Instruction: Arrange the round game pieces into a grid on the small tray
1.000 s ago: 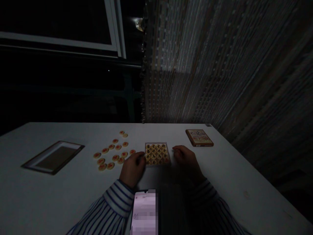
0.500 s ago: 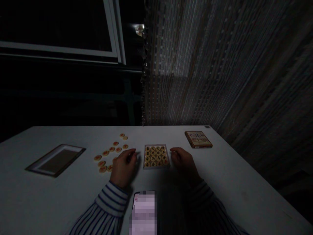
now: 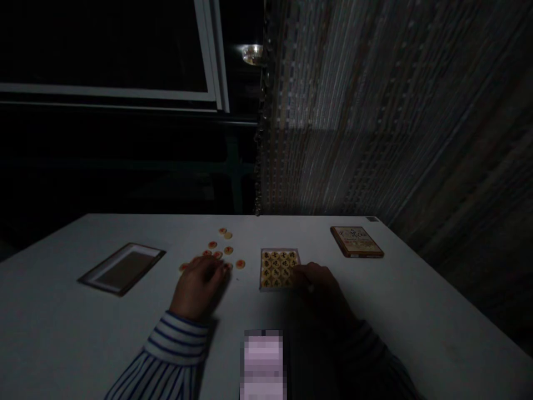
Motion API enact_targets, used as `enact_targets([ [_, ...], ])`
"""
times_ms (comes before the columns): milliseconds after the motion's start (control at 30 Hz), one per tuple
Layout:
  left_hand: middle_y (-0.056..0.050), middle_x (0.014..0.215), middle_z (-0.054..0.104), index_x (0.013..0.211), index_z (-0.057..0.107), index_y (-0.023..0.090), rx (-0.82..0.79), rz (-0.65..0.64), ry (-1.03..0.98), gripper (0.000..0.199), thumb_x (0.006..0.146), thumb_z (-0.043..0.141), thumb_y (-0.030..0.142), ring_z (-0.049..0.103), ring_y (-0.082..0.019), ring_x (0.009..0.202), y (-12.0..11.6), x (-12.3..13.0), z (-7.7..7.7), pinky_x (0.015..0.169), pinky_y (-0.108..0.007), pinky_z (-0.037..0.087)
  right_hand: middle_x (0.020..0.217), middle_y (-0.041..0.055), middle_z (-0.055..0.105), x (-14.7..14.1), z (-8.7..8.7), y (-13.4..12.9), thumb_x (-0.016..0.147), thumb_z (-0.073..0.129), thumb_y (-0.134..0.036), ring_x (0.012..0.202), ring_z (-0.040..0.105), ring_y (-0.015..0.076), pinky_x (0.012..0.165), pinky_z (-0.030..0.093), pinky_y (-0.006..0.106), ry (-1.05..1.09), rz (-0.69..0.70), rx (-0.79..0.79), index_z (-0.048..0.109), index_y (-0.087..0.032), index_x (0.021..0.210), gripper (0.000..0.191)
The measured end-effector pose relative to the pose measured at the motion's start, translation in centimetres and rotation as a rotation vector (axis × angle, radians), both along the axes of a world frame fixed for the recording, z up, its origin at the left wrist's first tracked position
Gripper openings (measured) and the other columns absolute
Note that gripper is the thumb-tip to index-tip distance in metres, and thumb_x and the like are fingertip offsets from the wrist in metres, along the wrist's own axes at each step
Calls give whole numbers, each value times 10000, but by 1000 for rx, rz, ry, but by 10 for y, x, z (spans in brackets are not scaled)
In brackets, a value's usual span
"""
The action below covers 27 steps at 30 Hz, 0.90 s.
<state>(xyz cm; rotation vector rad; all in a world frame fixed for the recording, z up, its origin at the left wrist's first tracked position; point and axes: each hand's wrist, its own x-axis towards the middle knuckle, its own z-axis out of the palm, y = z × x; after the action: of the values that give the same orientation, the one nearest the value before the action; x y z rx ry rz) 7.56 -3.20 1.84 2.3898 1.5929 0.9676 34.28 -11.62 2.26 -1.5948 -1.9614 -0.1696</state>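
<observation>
A shallow square box (image 3: 280,289) holds rows of round Chinese chess pieces (image 3: 275,264), all the visible ones marked in black. My right hand (image 3: 322,286) is at the box's lower right corner, its thumb and fingers closed together over the edge and covering the pieces there. What those fingers hold, if anything, is hidden. My left hand (image 3: 195,286) is lowered among the loose red-marked pieces (image 3: 229,250) left of the box. Its fingers are curled, with the tips at a loose piece (image 3: 227,266); the grip itself is hidden by the hand.
An upturned box lid or empty tray (image 3: 125,269) lies on the white table (image 3: 158,344) at the left. A flat printed box (image 3: 357,242) lies at the back right. A phone (image 3: 263,364) with a blurred screen lies in front of me. A bead curtain (image 3: 325,111) hangs behind the table.
My left hand has moved off the box's left side to the loose pieces. My right hand has moved in over the box's lower right corner, covering a red-marked piece. The view has shifted left.
</observation>
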Motion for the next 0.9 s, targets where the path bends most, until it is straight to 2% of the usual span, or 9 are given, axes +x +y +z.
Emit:
enact_targets([
  [200, -93, 1038, 624, 834, 658, 195, 41, -17, 214, 267, 758, 468, 366, 532, -260, 1004, -2, 0, -4, 879, -394, 398, 676, 37, 591, -2, -1, 2, 776, 440, -176, 595, 506, 139, 544, 330, 238, -64, 83, -45, 611, -183, 836, 181],
  [367, -110, 1086, 598, 821, 661, 190, 19, 3, 260, 252, 724, 491, 349, 514, -276, 1038, -1, -2, -9, 896, -414, 391, 781, 65, 616, -4, -12, 4, 784, 442, -170, 694, 532, 170, 613, 375, 279, -77, 151, -2, 608, -183, 905, 206],
  [467, -115, 1131, 577, 864, 661, 196, -37, 8, 278, 275, 701, 509, 357, 506, -283, 1054, 1, -3, -12, 897, -423, 392, 834, 77, 612, -7, -12, 0, 790, 451, -178, 745, 532, 177, 657, 394, 295, -66, 170, -19, 597, -180, 949, 216],
  [633, -117, 1154, 564, 892, 662, 204, -65, 22, 283, 292, 693, 515, 359, 489, -290, 1077, 1, -3, -13, 897, -432, 388, 907, 95, 611, -10, -8, -5, 794, 462, -195, 834, 541, 194, 726, 414, 328, -41, 175, 16, 597, -184, 957, 212],
  [800, -129, 1158, 559, 884, 665, 193, -74, 14, 305, 287, 709, 491, 339, 494, -284, 1071, -1, -2, -10, 893, -425, 389, 942, 91, 622, -10, -12, 5, 803, 462, -224, 832, 551, 183, 716, 420, 300, -52, 192, 22, 602, -189, 928, 191],
  [900, -118, 1105, 585, 861, 666, 197, -55, 11, 317, 268, 707, 488, 327, 516, -268, 1042, -1, -1, -8, 883, -397, 401, 885, 72, 636, -19, -10, 13, 787, 455, -200, 782, 555, 177, 674, 412, 279, -102, 108, -9, 607, -199, 882, 179],
])
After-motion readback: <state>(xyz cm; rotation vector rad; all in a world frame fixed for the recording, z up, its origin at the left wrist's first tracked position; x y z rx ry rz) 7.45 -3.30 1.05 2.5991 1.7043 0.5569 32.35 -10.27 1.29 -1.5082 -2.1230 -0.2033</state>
